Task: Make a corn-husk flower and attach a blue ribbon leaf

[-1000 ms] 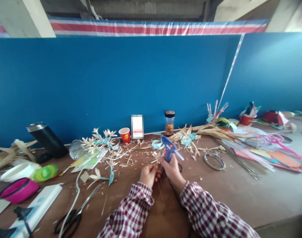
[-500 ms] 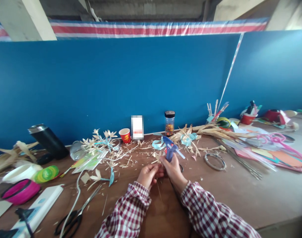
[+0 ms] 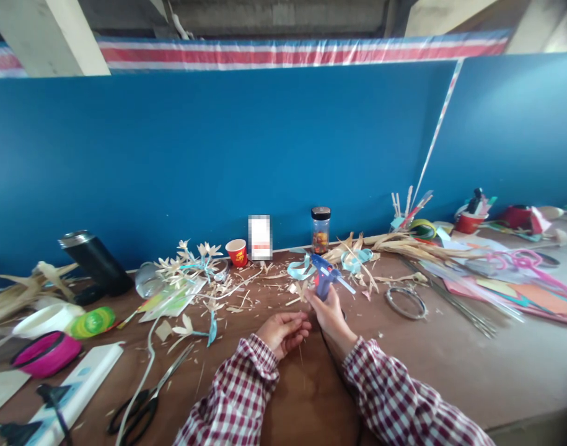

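My right hand [image 3: 330, 313] is wrapped round a blue glue gun [image 3: 325, 275], with its glue stick poking out to the right and a dark cord running down toward me. Just left of it, my left hand [image 3: 285, 333] is half curled, thumb against the forefinger. Whatever it pinches is hidden; a thin pale strand [image 3: 302, 354] shows below its fingers. A pale husk piece [image 3: 300, 290] is by my right fingertips, and I cannot tell whether it is held. Husk flowers [image 3: 194, 260] and a single flower with blue ribbon [image 3: 211, 328] lie to the left.
Scissors [image 3: 137, 412], a white power strip [image 3: 79, 393] and a pink bowl [image 3: 46, 356] are at left. A red paper cup [image 3: 238, 253] and a lidded jar [image 3: 320, 232] stand behind. At right lie a wire coil [image 3: 406, 302], metal rods [image 3: 469, 313] and coloured paper [image 3: 543, 297].
My right hand has moved slightly to the right with the glue gun, widening the space between my hands. The left fingers have loosened a little. The view has shifted slightly.
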Demonstrator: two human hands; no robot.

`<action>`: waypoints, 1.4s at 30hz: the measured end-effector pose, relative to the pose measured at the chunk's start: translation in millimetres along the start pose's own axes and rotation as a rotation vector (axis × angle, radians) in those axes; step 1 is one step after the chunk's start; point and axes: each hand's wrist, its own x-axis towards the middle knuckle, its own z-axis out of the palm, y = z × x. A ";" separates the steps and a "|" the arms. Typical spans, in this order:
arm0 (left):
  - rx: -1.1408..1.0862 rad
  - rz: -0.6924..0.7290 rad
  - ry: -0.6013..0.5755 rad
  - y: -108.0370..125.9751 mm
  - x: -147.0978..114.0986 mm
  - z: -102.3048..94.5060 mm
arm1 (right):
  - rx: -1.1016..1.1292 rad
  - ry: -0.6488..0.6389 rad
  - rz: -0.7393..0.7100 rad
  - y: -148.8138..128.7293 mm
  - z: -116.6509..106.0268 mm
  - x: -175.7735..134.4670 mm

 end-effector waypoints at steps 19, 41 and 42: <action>0.086 0.095 0.038 -5.9 4.8 4.4 | -0.084 0.055 -0.019 -3.5 1.9 -3.9; 0.476 0.285 0.142 -9.2 7.6 4.2 | -0.109 0.071 -0.008 -1.9 2.2 -3.3; 0.451 0.275 0.145 -9.3 7.4 3.9 | -0.107 0.073 -0.009 -2.7 2.2 -3.4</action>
